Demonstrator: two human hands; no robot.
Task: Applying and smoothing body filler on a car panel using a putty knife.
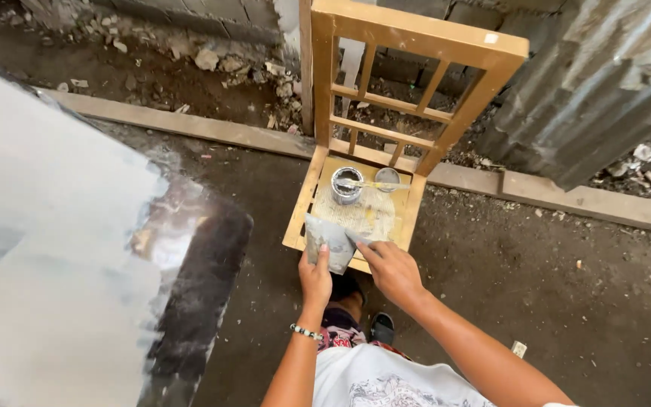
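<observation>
A small wooden chair (416, 45) stands in front of me, its seat smeared with pale filler. On the seat sit a round metal tin (346, 185) with a flat stick laid across it and a loose lid (387, 179) beside it. My left hand (315, 277) grips the lower edge of a grey sheet of sandpaper (328, 238) at the seat's front edge. My right hand (390, 268) pinches the same sheet from the right, forefinger stretched along its edge. A beaded bracelet circles my left wrist.
A large board (47, 249) partly coated in whitish-grey paint lies to the left on the dark dirt floor. A wooden beam (190, 124) runs across behind, with rubble beyond it. Corrugated metal sheeting (604, 83) leans at the right. My feet are below the chair.
</observation>
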